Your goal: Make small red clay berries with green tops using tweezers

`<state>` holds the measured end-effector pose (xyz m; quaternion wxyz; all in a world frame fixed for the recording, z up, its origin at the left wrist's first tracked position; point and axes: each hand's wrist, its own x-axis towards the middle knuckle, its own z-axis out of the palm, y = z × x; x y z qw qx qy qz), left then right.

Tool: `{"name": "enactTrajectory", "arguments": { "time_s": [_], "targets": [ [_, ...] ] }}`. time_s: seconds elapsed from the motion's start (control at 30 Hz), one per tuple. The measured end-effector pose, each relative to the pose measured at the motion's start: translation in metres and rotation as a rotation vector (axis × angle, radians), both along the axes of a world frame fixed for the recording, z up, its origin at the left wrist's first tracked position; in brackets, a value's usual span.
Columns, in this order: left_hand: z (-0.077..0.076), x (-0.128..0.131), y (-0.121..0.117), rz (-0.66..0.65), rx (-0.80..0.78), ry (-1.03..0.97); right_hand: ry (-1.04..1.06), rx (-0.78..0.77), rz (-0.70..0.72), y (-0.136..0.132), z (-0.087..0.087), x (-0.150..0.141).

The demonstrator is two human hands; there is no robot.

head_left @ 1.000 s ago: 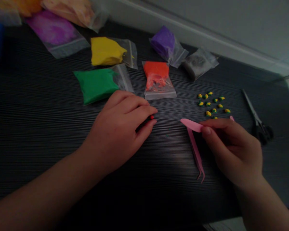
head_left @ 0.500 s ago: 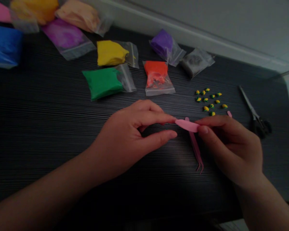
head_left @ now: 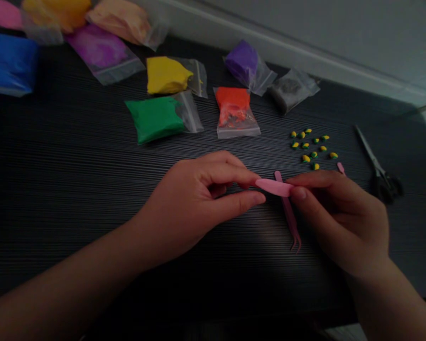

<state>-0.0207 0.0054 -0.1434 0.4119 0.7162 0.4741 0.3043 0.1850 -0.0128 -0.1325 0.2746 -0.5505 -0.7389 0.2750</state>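
Note:
My right hand (head_left: pixel 341 215) pinches a pink plastic clay knife (head_left: pixel 274 187) between thumb and index finger, its flat blade pointing left. At the blade's tip rests the index fingertip of my left hand (head_left: pixel 206 199). The left thumb is held apart below the tip, and the other left fingers curl underneath, partly hidden. No red ball shows now. Under the blade lie pink tweezers (head_left: pixel 289 218) with bent tips, flat on the dark table. Beyond my right hand sit several tiny yellow-and-green clay pieces (head_left: pixel 306 158).
Zip bags of green (head_left: pixel 158 118), yellow (head_left: pixel 168 76), orange-red (head_left: pixel 233 102), purple (head_left: pixel 242 61) and grey clay (head_left: pixel 287 92) lie across the back. More bags, one blue (head_left: pixel 10 64), crowd the far left. Scissors (head_left: pixel 376 166) lie at the right. A pale wall ledge (head_left: pixel 305 57) borders the table (head_left: pixel 74 166).
My left hand has moved right from near the green bag to the knife tip. The small red ball seen at its fingertips is out of sight. My right hand keeps the knife nearly still.

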Motion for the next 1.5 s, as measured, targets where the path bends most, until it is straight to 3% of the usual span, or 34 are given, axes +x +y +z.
{"name": "enactTrajectory", "arguments": {
  "time_s": [0.3,0.5,1.03,1.5],
  "targets": [
    [-0.002,0.000,0.000,0.006,0.026,-0.003,-0.012,0.020,-0.011,0.001,-0.001,0.001],
    [-0.003,0.000,-0.001,0.011,0.088,0.050,-0.001,0.081,-0.102,0.003,-0.001,0.002],
    [-0.015,0.003,-0.003,-0.102,0.575,0.248,0.017,0.142,-0.155,0.006,-0.002,0.005],
    [-0.021,0.022,0.001,-0.179,0.564,0.478,-0.029,0.149,-0.157,0.008,0.002,0.010]
  ]
}}
